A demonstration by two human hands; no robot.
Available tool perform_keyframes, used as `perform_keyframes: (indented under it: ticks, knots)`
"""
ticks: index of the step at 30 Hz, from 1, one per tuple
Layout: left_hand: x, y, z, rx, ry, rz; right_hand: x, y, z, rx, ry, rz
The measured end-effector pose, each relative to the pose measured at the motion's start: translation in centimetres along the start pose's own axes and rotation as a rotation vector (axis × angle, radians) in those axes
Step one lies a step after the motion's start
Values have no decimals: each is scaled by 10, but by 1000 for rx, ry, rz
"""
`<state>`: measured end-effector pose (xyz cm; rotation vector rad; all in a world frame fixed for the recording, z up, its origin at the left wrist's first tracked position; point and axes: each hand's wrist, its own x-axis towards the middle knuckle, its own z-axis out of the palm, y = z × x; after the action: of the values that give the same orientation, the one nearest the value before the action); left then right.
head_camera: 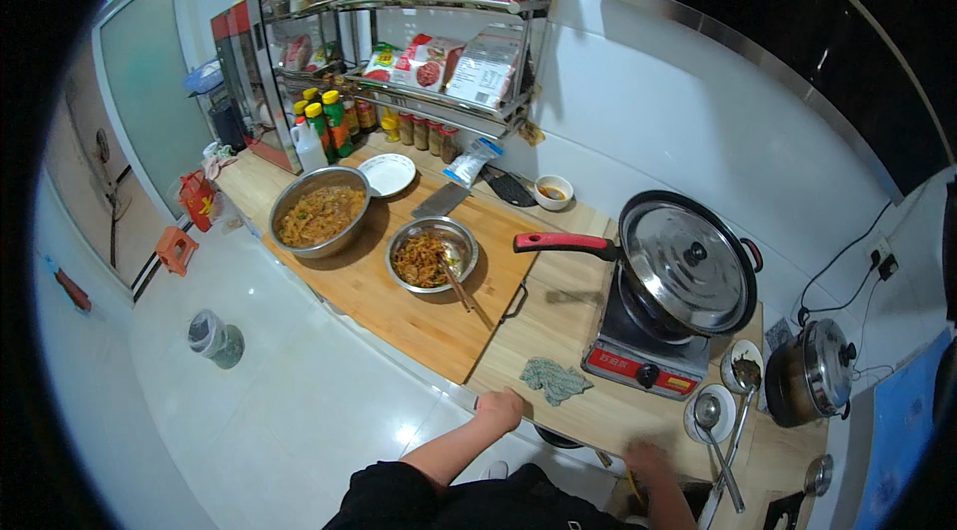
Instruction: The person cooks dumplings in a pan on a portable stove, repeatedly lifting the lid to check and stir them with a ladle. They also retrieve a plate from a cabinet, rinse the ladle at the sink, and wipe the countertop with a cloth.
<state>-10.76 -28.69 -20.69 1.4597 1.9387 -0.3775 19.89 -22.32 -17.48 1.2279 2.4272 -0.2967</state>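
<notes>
My left hand (499, 410) rests, fingers curled, on the counter's front edge, just below a crumpled green cloth (555, 380). Blurred, my right hand (649, 461) is low at the counter's edge; whether it grips anything cannot be made out. A black pan with a red handle (567, 242) and a metal lid (677, 261) sits on a portable gas stove (644, 364). On the wooden cutting board (396, 320) stand a small steel bowl (469, 272) of shredded food with chopsticks (457, 287), a larger bowl (355, 225) of noodle-like food and a cleaver (441, 201).
Two white bowls (731, 354) with a ladle (706, 410) and a long-handled spoon lie right of the stove, near a lidded pot (800, 377). A white plate (389, 172), a sauce bowl (553, 193) and bottles (336, 122) stand along the back, below a metal rack (434, 3).
</notes>
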Motion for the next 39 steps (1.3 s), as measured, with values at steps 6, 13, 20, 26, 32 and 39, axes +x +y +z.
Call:
perform_keyframes:
  ticks: [6, 13, 20, 26, 32, 39]
  knots:
    - [12, 14, -2, 37, 666, 246, 64, -93, -33, 304, 115, -149]
    - [12, 16, 4, 130, 485, 258, 105, -129, -9, 68, 174, -213]
    - [-16, 45, 24, 338, 394, 407, 51, -112, 22, 43, 198, -94]
    - [-3, 93, 31, 451, 371, 527, 29, -89, 20, 6, 148, 123]
    - [13, 124, 35, 513, 351, 615, 29, -56, 37, 80, 393, 163]
    - [20, 130, 29, 541, 381, 531, 38, -44, 11, 133, 343, 81]
